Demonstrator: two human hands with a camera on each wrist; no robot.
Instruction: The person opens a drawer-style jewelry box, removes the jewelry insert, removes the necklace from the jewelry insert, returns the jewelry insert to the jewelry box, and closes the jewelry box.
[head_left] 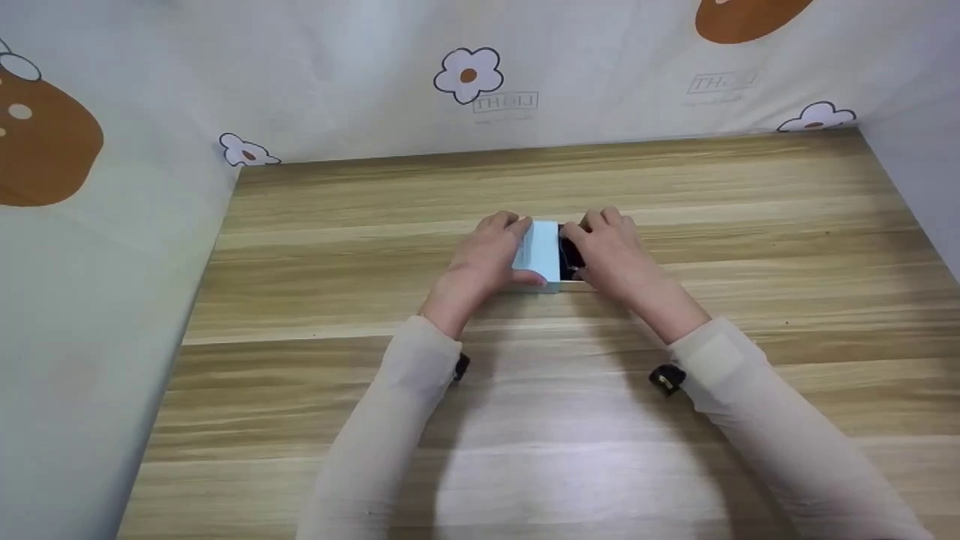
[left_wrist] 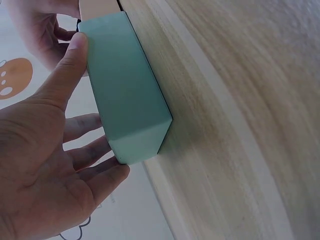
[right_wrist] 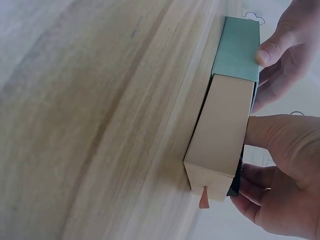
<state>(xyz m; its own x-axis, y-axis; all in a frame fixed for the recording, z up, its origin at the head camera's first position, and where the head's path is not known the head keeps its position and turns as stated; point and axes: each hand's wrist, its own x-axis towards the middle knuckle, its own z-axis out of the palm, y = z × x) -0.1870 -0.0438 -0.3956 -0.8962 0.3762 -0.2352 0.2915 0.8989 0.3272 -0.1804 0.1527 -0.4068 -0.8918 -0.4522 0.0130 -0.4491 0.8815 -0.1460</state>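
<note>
A light blue box sleeve [head_left: 546,244] lies on the wooden table, with a beige drawer [right_wrist: 220,122] slid partway out of its right end. My left hand [head_left: 480,259] holds the sleeve, thumb along the near side and fingers over the far part. At the drawer's open top, my right hand [head_left: 616,259] has thumb and fingers bent about a black thing [head_left: 570,259] inside. Some of that black thing [right_wrist: 236,182] shows above the drawer's rim in the right wrist view; its kind cannot be told. A small orange ribbon tab [right_wrist: 204,199] hangs from the drawer's end.
The wood-grain table [head_left: 300,412] spreads around the box. Behind it rises a pale sheet [head_left: 360,90] printed with flowers and brown shapes, which also runs along the left. A pale wall [head_left: 915,157] borders the right side. Dark wrist devices [head_left: 666,379] sit on the sleeves.
</note>
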